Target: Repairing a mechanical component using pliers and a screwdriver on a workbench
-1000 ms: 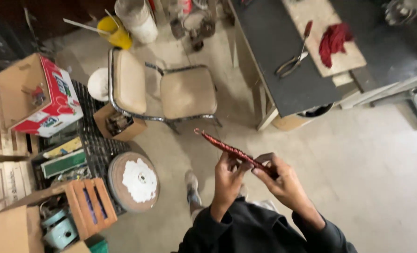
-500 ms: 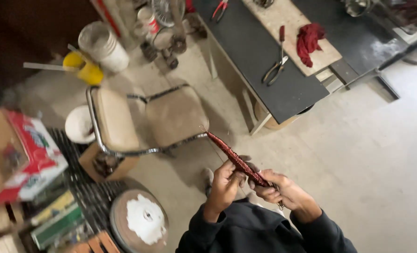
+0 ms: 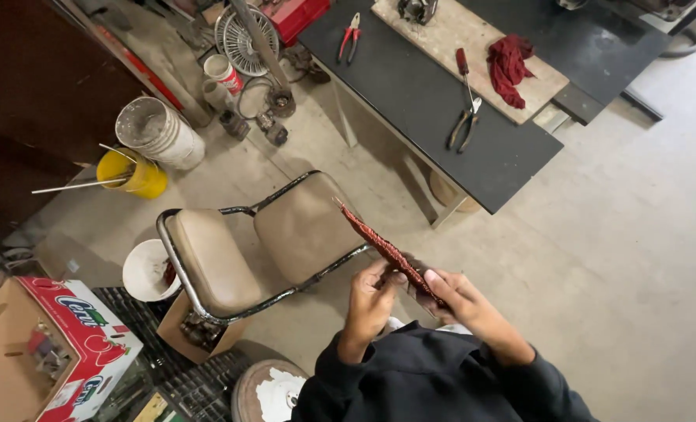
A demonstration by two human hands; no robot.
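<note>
My left hand (image 3: 370,295) and my right hand (image 3: 456,295) both grip the near end of a long, thin red rod (image 3: 387,252) at the lower centre of the frame; fingers curl tight around it, and its far tip slants up-left over a tan padded chair (image 3: 285,234); left of the chair stand 1 white bucket (image 3: 146,270), a yellow bucket (image 3: 137,173) and a red-and-white cardboard box (image 3: 82,336); in the upper right, a black table (image 3: 418,94) carries pliers (image 3: 463,125) and a red rag (image 3: 510,62).

chairs 1 (image 3: 262,250) | buckets 3 (image 3: 159,131) | pliers 2 (image 3: 463,125) | red rags 1 (image 3: 510,61) | cardboard boxes 2 (image 3: 66,344)
</note>
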